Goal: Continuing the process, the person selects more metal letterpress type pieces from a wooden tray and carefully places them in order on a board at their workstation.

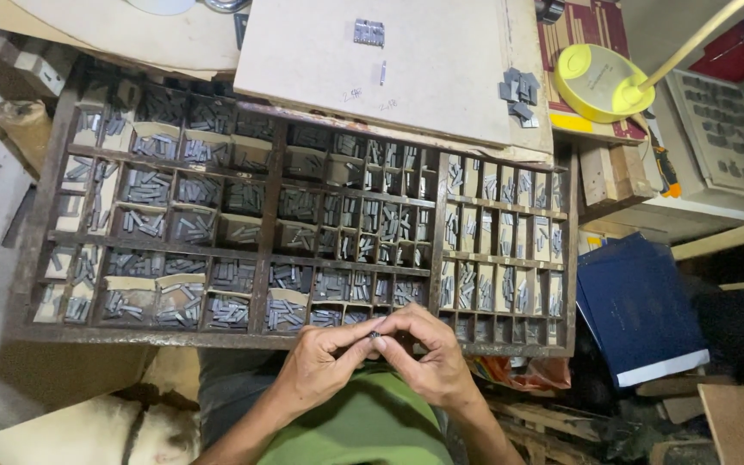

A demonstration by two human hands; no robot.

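Hands pinching a small metal type piece at the near edge of a type case

Left hand (325, 362) and right hand (428, 357) are meeting fingertip to fingertip, both pinching the dark metal type piece (375, 335) between them, just over the front rim of the wooden type case (269, 207), whose many compartments are holding grey metal sorts. Beyond it a pale board (320, 52) is carrying a small block of set type (368, 32) and a loose heap of sorts (519, 93); a yellow lamp base (592, 82) is standing to the right
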